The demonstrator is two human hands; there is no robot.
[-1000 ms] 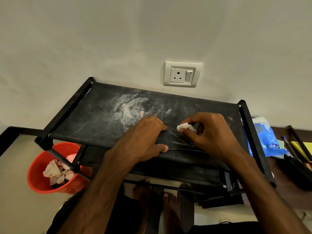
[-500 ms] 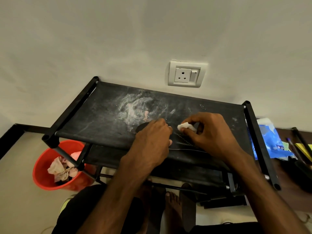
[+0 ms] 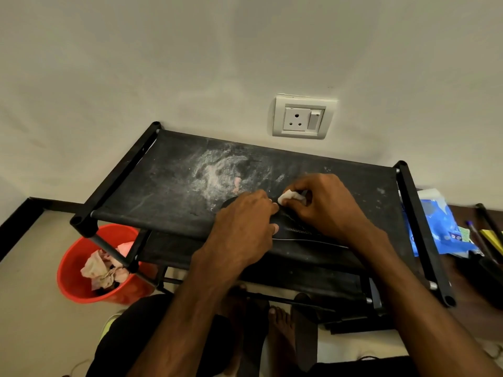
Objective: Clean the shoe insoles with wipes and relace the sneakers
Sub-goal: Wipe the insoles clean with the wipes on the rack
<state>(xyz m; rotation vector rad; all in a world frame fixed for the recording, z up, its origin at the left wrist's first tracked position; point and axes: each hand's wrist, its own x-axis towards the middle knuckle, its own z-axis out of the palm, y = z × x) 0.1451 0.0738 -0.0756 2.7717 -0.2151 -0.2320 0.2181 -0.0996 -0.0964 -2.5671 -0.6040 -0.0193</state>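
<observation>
A flat black shoe insole (image 3: 296,227) lies at the front edge of the dusty black fabric shelf (image 3: 163,186), where the left hand (image 3: 245,227) pins it with curled fingers. The right hand (image 3: 326,205) pinches a small white wipe wad (image 3: 291,196) on it. Hard strokes could push the insole off that edge.

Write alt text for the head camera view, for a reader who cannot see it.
A person's right hand pinches a white wipe over a black insole that the left hand holds on a dusty black rack. A red bucket of crumpled waste stands lower left; a blue pack lies right.
</observation>
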